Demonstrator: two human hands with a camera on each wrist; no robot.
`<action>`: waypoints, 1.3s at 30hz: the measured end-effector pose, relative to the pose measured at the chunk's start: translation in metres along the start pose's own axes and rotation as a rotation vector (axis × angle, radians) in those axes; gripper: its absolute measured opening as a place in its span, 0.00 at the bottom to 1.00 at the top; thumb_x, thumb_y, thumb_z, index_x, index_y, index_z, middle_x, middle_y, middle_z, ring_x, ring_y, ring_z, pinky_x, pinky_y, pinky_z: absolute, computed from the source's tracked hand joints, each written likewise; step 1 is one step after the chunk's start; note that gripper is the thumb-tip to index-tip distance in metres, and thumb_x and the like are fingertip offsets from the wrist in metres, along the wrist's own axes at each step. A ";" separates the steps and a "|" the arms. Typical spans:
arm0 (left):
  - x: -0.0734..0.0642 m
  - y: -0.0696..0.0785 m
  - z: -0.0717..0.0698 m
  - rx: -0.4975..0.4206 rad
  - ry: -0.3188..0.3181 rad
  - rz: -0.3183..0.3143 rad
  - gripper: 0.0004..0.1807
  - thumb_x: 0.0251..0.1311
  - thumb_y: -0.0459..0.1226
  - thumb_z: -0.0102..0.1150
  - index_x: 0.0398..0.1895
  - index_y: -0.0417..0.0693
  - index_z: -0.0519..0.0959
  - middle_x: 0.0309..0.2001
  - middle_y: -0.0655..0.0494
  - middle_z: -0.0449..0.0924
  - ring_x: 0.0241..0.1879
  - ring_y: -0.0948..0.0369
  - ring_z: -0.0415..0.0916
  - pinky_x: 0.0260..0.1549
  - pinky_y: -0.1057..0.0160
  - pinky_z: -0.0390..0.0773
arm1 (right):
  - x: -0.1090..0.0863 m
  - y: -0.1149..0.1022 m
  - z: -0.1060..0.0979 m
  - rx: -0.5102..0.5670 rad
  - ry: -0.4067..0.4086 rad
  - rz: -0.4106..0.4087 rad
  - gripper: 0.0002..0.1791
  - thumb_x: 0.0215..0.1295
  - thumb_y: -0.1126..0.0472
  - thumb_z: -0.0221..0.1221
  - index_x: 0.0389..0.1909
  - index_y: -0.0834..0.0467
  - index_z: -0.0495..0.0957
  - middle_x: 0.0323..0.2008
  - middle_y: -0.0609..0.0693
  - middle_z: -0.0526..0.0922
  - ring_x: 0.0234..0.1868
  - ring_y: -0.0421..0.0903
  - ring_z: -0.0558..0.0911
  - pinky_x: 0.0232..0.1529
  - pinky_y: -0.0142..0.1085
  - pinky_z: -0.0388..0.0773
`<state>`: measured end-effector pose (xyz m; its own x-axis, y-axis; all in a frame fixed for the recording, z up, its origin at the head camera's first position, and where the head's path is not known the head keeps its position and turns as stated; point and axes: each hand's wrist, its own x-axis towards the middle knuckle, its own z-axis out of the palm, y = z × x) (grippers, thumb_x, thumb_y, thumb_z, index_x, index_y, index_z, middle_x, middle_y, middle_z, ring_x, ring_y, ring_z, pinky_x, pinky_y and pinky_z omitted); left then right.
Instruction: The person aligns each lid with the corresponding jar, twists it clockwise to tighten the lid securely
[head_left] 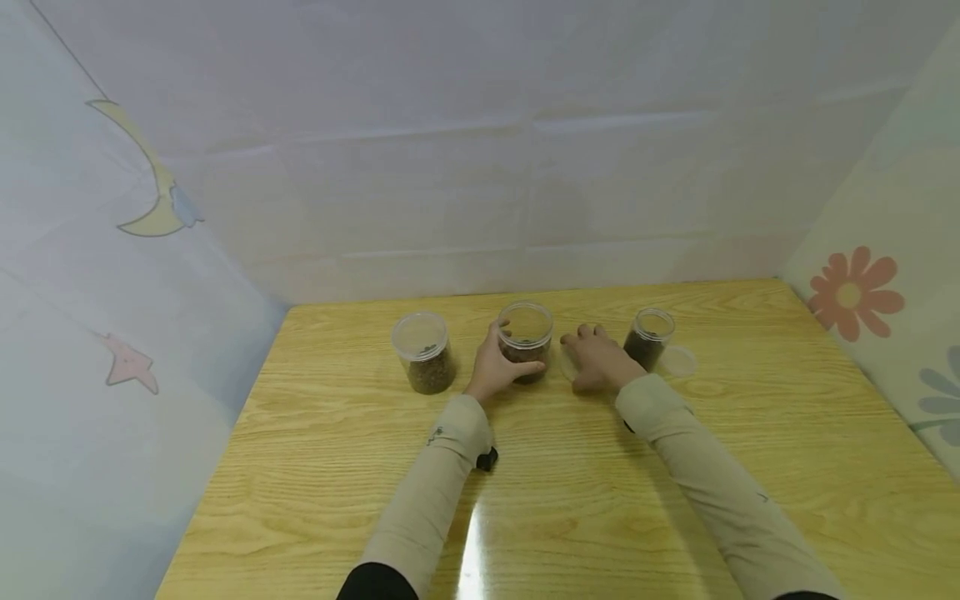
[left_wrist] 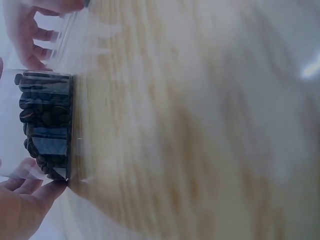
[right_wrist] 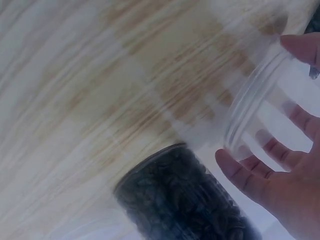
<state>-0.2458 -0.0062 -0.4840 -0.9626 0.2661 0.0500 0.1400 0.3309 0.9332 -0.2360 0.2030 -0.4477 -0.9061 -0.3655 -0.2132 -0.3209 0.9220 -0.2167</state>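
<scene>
My left hand (head_left: pixel 495 367) grips the side of the middle clear jar (head_left: pixel 534 357), which stands open-topped and upright on the table. Dark beans, apparently coffee beans (left_wrist: pixel 47 117), fill its lower part in the left wrist view. Just to the right, my right hand (head_left: pixel 598 360) holds a clear round lid (right_wrist: pixel 252 102) by its rim, thumb on one side and fingers on the other. This lid is low over the table; whether it touches the wood I cannot tell. Beside the right hand stands a narrower jar (right_wrist: pixel 185 200) of dark beans.
A third clear jar (head_left: pixel 429 367), partly filled with brownish grains or beans, stands left of my left hand. Another clear lid (head_left: pixel 679 361) lies flat beside the narrow jar. The wooden table (head_left: pixel 315 467) meets a pale cloth wall (head_left: pixel 420 200) behind the jars.
</scene>
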 end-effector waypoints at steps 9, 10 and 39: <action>-0.001 -0.002 -0.002 -0.013 -0.005 0.020 0.56 0.34 0.51 0.74 0.67 0.52 0.51 0.60 0.40 0.62 0.56 0.50 0.65 0.52 0.50 0.68 | -0.005 -0.001 -0.001 -0.011 0.025 -0.005 0.45 0.42 0.50 0.63 0.63 0.64 0.62 0.53 0.67 0.65 0.51 0.65 0.65 0.41 0.53 0.71; -0.001 -0.002 -0.002 -0.014 -0.006 0.020 0.56 0.34 0.51 0.74 0.67 0.52 0.51 0.60 0.40 0.62 0.56 0.50 0.65 0.52 0.50 0.68 | -0.005 -0.001 -0.001 -0.012 0.025 -0.003 0.45 0.42 0.49 0.63 0.63 0.65 0.62 0.53 0.68 0.65 0.51 0.65 0.65 0.42 0.54 0.71; -0.019 0.016 -0.002 0.009 -0.024 0.015 0.53 0.39 0.46 0.74 0.68 0.51 0.51 0.60 0.41 0.61 0.58 0.50 0.64 0.53 0.51 0.67 | -0.040 -0.005 0.001 0.019 0.086 -0.055 0.44 0.48 0.45 0.65 0.61 0.66 0.62 0.50 0.68 0.67 0.47 0.66 0.69 0.42 0.55 0.72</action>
<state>-0.2258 -0.0081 -0.4697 -0.9546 0.2926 0.0554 0.1566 0.3352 0.9290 -0.1981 0.2127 -0.4395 -0.9078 -0.4027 -0.1176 -0.3666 0.8977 -0.2444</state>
